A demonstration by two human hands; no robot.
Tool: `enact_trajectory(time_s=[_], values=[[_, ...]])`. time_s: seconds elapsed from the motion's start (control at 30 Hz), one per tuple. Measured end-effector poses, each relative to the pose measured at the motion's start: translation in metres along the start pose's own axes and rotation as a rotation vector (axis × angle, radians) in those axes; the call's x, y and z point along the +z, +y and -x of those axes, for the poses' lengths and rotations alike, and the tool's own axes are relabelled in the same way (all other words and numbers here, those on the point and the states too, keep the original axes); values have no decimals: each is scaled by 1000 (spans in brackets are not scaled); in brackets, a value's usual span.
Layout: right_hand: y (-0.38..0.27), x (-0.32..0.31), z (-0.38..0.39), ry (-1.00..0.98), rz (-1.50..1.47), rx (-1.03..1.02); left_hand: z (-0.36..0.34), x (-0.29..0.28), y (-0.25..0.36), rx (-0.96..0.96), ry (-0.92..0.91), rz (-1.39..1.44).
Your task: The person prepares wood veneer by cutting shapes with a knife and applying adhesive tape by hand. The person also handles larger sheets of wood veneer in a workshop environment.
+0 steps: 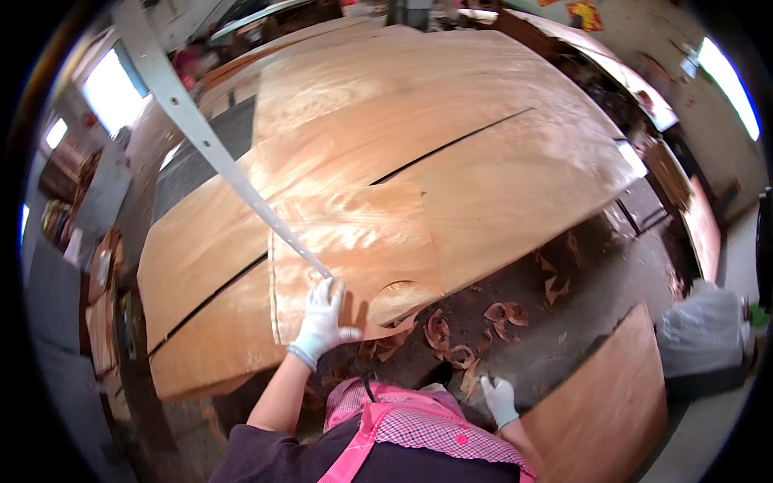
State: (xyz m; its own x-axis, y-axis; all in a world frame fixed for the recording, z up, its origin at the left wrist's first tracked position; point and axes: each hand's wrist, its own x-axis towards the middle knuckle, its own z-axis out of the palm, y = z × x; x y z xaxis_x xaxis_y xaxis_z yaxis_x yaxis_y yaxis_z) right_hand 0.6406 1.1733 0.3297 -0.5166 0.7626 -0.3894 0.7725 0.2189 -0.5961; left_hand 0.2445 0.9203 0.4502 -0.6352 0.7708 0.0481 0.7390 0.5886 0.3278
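Note:
My left hand [324, 322], in a white glove, lies with thumb apart at the lower end of a long pale perforated strip [213, 149], touching it and a loose veneer sheet [346, 233]. This sheet lies over the large wooden sheets [499, 201] on the table and has a curved cut near its front edge. A long dark line runs across the sheets beneath. My right hand [498, 400], also gloved, hangs low beside my pink checked apron [435, 431], fingers closed around a small dark object that I cannot make out.
Curled veneer scraps [499, 314] litter the floor below the table. A leaning board [596, 386] and a grey plastic-covered pile [696, 322] are at my right. Stacked boards [105, 298] stand at the left. A blurred pink shape [185, 72] is at the back left.

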Motion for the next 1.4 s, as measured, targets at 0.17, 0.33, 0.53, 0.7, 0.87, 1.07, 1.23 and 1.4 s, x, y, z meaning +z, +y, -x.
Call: enact_trajectory(time_s=[0.17,0.33,0.53,0.7,0.87,1.07,1.23,1.4], values=[[-41,-52,-114,-207,-251,-159,46,38,13,-145,-84,-365],[-127,-62,-173,-327,-359,-126,40,34,17,-179,210,-167],[-246,-44,-214,-342,-375,-223,25,-6,56,-308,439,112],[-327,-62,-255,-538,-320,-77,24,-18,81,-321,476,173],[-326,-72,-274,-588,-122,-336,39,-5,92,-401,192,363],[-258,-19,-268,-419,93,-319,-16,59,91,-645,242,181],[-235,-19,-280,-411,62,-422,-75,107,106,-602,67,-80],[-244,-48,-287,-379,152,-644,-87,93,115,-648,73,-56]])
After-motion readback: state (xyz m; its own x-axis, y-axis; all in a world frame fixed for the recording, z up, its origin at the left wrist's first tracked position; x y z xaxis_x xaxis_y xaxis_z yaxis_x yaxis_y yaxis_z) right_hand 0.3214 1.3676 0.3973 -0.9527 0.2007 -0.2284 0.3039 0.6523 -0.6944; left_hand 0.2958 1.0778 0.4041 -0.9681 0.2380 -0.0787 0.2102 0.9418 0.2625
